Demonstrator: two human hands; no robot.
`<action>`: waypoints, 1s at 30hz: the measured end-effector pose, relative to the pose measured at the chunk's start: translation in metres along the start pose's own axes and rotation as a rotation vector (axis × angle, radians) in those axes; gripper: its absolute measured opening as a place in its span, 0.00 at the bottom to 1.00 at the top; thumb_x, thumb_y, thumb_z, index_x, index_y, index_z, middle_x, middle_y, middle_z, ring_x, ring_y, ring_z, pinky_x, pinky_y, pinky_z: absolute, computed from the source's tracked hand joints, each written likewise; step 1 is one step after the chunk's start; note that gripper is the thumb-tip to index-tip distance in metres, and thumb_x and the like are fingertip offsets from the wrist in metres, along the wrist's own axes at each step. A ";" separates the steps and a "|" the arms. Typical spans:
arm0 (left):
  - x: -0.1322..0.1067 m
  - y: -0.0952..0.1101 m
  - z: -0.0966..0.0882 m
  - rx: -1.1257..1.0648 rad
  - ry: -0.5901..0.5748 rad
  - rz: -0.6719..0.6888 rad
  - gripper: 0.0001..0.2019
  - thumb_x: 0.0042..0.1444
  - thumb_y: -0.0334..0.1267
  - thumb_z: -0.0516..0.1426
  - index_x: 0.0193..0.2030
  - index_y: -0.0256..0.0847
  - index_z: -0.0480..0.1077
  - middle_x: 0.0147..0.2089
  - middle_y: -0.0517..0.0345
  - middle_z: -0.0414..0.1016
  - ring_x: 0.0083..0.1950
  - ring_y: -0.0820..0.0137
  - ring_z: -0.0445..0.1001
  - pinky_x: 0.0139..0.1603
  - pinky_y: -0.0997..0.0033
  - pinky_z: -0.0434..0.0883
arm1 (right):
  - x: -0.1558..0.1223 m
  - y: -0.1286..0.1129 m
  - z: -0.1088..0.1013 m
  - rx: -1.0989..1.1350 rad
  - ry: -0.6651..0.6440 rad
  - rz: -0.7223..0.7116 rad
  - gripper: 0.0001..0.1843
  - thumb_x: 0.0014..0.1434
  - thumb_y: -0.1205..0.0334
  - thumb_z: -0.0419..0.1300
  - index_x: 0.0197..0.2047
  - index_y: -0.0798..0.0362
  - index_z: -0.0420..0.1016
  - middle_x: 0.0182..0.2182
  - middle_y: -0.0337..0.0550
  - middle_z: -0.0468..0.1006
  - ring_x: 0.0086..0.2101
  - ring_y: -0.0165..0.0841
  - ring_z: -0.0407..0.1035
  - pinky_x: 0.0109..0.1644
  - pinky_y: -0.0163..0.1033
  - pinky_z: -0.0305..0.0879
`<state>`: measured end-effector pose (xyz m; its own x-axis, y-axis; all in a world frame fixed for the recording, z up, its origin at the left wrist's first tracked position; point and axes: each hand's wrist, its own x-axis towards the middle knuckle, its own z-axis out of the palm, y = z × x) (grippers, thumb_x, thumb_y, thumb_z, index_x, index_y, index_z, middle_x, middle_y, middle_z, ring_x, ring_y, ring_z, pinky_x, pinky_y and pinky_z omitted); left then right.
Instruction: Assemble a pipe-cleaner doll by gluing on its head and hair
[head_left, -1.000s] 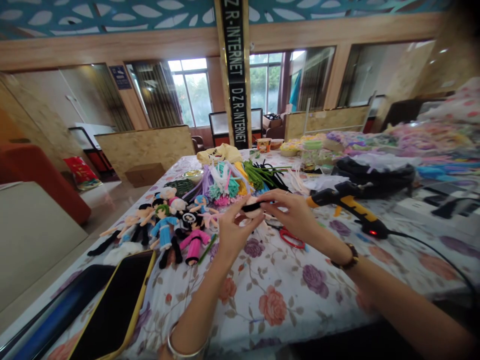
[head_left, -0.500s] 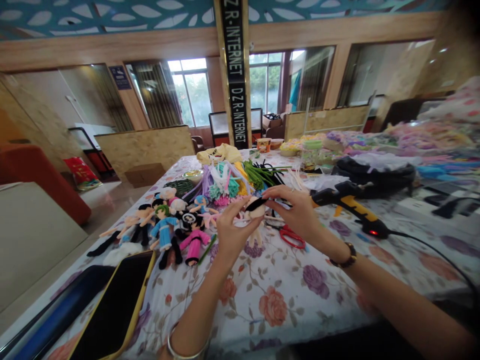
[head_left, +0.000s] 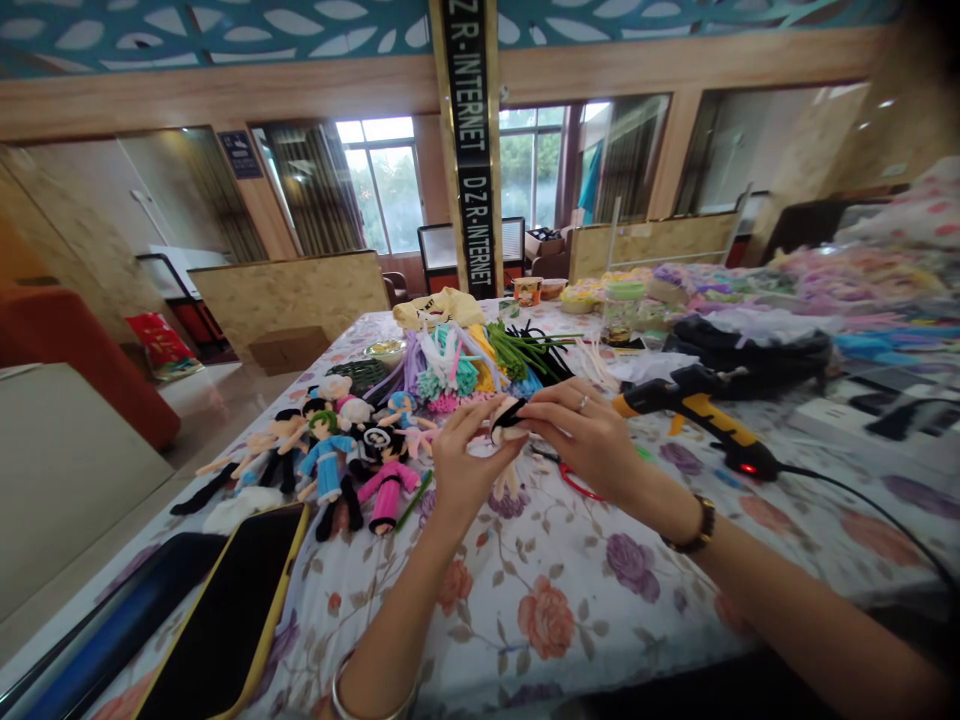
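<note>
Above the flowered tablecloth (head_left: 570, 560) my two hands meet at a small cream-coloured doll (head_left: 509, 478). My left hand (head_left: 466, 455) pinches the doll's round head between thumb and fingers. A fuzzy black strip (head_left: 509, 413), like a piece of pipe cleaner, lies across the head. My right hand (head_left: 581, 435) presses its fingertips on the strip's right end. The pale legs hang down below; much of the head is hidden by my fingers. Red-handled scissors (head_left: 579, 482) lie partly hidden behind my right hand.
Finished dolls (head_left: 328, 455) lie in a heap at the left, with a yellow-cased phone (head_left: 232, 610) nearer me. Bundled pipe cleaners (head_left: 446, 370) stand behind my hands. A yellow and black glue gun (head_left: 709, 420) with its cable lies at the right, its red light glowing.
My right hand has shifted slightly left and down, its fingers drawn closer together on the black strip. The strip now lies more steeply across the doll's head. More of the scissors is covered.
</note>
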<state>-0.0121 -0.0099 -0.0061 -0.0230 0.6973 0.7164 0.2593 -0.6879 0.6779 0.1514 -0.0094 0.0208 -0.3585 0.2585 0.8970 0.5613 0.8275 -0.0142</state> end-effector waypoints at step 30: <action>0.006 -0.007 0.002 -0.127 0.185 -0.140 0.20 0.44 0.35 0.63 0.46 0.43 0.67 0.46 0.56 0.73 0.46 0.70 0.73 0.45 0.72 0.73 | -0.001 0.031 -0.013 0.174 -1.034 0.300 0.12 0.54 0.60 0.57 0.39 0.55 0.78 0.33 0.45 0.78 0.30 0.31 0.68 0.33 0.33 0.60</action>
<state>-0.0122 -0.0006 -0.0068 -0.2294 0.7468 0.6243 0.1186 -0.6152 0.7794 0.1788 0.0090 0.0250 -0.7240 0.6884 0.0426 0.6465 0.6988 -0.3061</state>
